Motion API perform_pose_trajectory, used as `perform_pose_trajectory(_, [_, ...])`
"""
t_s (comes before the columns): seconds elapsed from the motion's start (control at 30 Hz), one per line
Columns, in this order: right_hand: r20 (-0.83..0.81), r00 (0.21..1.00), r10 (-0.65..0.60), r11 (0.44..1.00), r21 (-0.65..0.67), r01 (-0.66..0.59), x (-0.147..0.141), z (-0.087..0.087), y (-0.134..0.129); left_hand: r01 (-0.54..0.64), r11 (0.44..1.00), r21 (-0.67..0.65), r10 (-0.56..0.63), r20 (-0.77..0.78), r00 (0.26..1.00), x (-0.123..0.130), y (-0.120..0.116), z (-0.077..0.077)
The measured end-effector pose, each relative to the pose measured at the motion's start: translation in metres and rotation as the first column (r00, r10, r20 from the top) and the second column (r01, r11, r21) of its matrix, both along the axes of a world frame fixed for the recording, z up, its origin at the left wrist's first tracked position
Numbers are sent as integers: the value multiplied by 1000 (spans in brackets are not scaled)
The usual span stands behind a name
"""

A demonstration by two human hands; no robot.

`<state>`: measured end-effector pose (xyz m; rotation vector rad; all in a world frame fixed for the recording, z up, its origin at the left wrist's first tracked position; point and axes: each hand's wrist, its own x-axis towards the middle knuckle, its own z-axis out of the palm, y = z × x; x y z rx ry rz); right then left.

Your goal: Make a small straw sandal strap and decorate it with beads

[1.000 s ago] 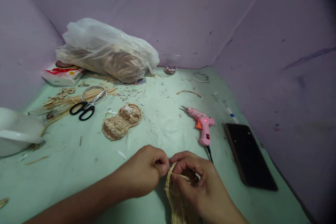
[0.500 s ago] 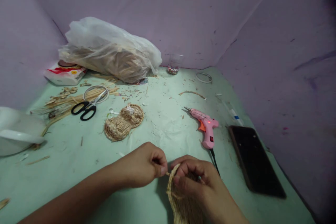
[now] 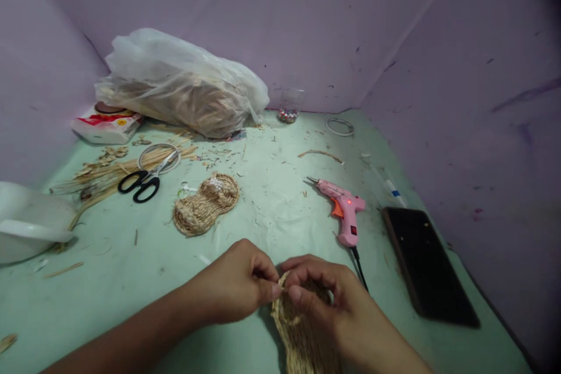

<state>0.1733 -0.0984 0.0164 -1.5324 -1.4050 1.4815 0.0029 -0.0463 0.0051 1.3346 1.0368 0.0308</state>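
A woven straw sole [image 3: 307, 345] of braided cord lies at the bottom edge, its lower end cut off by the picture. Over its upper right side my right hand [image 3: 339, 304] is closed, thumb and fingers gripping the rim near the top. My left hand [image 3: 243, 283] pinches a thin straw strand [image 3: 283, 288] at the sole's upper left edge. The fingertips of both hands nearly meet there and partly hide the strand. Beyond my left hand rests a similar woven straw sole [image 3: 204, 207] with white beads on it.
A pink glue gun [image 3: 346, 210] with its light on lies right of centre, beside a dark phone [image 3: 432, 269]. To the left are black-handled scissors [image 3: 146, 178], loose straw and a white container [image 3: 30, 222]. A plastic bag [image 3: 184, 87] and a bead cup [image 3: 289, 111] stand behind.
My left fingers have come closer to the sole's edge and my right fingertips. The sole has shifted slightly left and shows more of its surface.
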Motion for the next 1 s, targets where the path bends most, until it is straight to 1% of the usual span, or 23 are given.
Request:
perform_pose_trajectory(0.13, [97,983,-155,982,123,143,21,0,-2,-11,999,-51,9,-24,1000,-2,5,5])
perform_pose_trajectory(0.2, [133,972,-194,974,147,175,31,-3,-5,-19,996,-83,17,-32,999,-5,10,7])
perform_pose_trajectory(0.27, [147,967,-207,970,163,183,37,-8,-7,-63,994,-92,60,-33,998,-10,16,7])
perform_pose_trajectory(0.33, [159,969,-191,968,195,159,37,-14,-7,-127,991,-46,125,-44,991,-14,23,4])
perform_pose_trajectory(0.43, [200,970,-141,964,250,89,30,-23,-2,-170,978,117,182,-99,978,-21,30,-1])
perform_pose_trajectory(0.5, [286,951,-116,957,288,30,25,-26,5,-150,963,223,183,-138,973,-23,32,-3])
perform_pose_trajectory(0.6, [481,874,-63,940,323,-110,21,-27,16,-90,938,334,167,-210,963,-24,31,-5])
perform_pose_trajectory(0.67, [528,848,-38,930,330,-164,20,-27,21,-49,908,416,165,-246,955,-23,30,-4])
perform_pose_trajectory(0.7, [519,854,-42,927,338,-160,21,-28,22,-43,883,468,176,-244,954,-22,29,-3])
perform_pose_trajectory(0.77, [471,877,-93,925,367,-99,20,-30,23,-74,811,580,218,-183,959,-21,27,0])
perform_pose_trajectory(0.83, [408,899,-159,913,407,-24,19,-32,21,-128,745,654,232,-75,970,-19,24,3])
perform_pose_trajectory(0.9, [338,923,-185,897,442,18,18,-32,19,-160,716,679,195,25,980,-16,22,5])
perform_pose_trajectory(1.0, [282,948,-150,884,468,1,16,-31,17,-171,691,702,118,124,985,-14,18,7])
